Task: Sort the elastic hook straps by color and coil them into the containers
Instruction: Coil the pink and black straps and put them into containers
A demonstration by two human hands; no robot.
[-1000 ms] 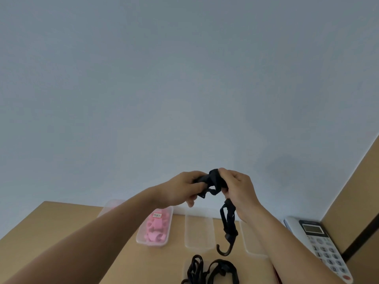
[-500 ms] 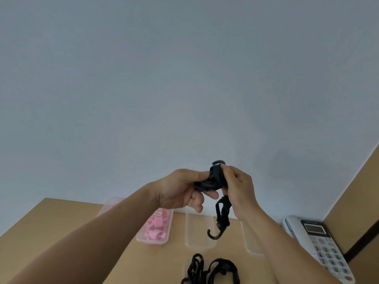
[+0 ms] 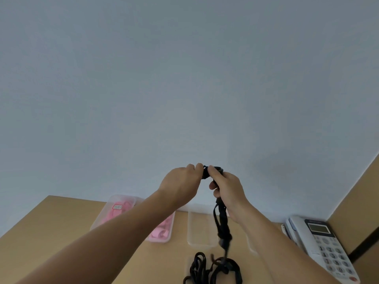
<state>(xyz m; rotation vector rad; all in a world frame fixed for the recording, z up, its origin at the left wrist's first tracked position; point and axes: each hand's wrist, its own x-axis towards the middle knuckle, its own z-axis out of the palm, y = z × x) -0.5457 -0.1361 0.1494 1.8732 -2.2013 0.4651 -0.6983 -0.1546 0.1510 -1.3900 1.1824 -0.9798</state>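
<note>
Nearest us on the desk (image 3: 51, 222) lies a heap of black straps (image 3: 196, 267). Above it we hold one black strap (image 3: 222, 222) up with both hands. Our left hand (image 3: 180, 185) pinches its bunched top end, and our right hand (image 3: 227, 187) curls round it just beside. The rest hangs down, its blurred lower end just above the heap. Farther back stand a clear container (image 3: 202, 243), a pink-strap container (image 3: 160, 241) left of it, and a telephone (image 3: 322, 249) at right.
</note>
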